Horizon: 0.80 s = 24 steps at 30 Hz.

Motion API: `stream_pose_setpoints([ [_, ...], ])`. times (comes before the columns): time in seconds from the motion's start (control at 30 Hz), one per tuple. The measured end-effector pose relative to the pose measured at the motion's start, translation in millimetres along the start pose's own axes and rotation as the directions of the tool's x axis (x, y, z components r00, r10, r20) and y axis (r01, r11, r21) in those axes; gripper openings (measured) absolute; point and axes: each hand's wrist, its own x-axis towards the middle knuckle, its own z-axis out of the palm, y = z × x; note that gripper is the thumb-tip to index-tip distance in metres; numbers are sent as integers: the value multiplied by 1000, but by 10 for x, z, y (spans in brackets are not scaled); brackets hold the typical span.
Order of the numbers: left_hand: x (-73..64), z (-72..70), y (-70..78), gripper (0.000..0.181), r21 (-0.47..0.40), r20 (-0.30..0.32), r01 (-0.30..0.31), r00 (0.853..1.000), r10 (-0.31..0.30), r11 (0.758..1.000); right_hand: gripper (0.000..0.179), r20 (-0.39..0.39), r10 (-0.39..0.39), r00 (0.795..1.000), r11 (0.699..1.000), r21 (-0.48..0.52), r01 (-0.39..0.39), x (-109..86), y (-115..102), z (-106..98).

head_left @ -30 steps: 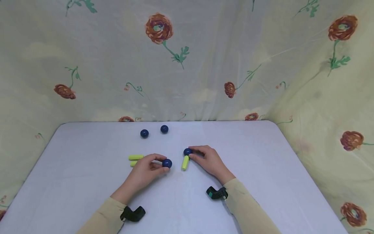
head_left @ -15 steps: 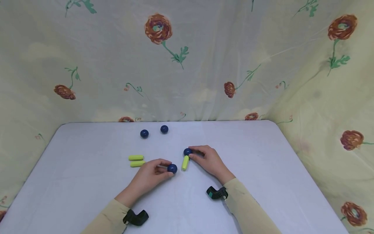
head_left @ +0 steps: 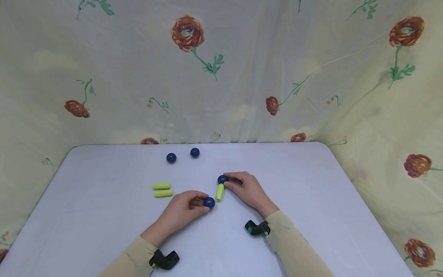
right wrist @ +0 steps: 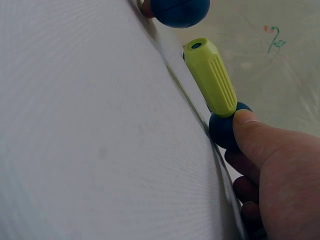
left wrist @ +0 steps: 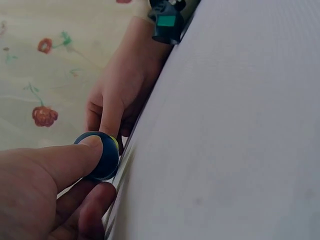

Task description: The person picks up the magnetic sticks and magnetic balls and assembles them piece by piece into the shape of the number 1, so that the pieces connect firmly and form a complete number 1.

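Between thumb and fingers my left hand holds a dark blue ball, just left of and nearer than a yellow-green rod's free end. My right hand pinches another dark blue ball. Against that ball sits one end of the yellow-green rod, which points toward the near side. In the right wrist view the rod has ribbed sides and a dark hole in its free end, with the left hand's ball a short gap beyond. The left wrist view shows the thumb pressing on the left ball.
Two more yellow-green rods lie side by side left of the left hand. Farther back, two loose blue balls rest on the white table. A flowered cloth hangs behind the table's far edge.
My left hand has moved right and slightly toward the near side with its ball, closer to the rod's free end. The second loose rod is now fully uncovered. My right hand has stayed put.
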Motion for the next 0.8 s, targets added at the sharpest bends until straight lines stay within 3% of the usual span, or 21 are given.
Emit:
stream_pose_setpoints([
  [0.17,9,36,15,34,76,1,-55,998,56,996,37,-1,-4,1000,1000,-2,4,3,8,6],
  [0.8,47,120,40,36,157,11,-77,997,76,985,37,-14,-26,1000,1000,-16,26,17,34,22],
])
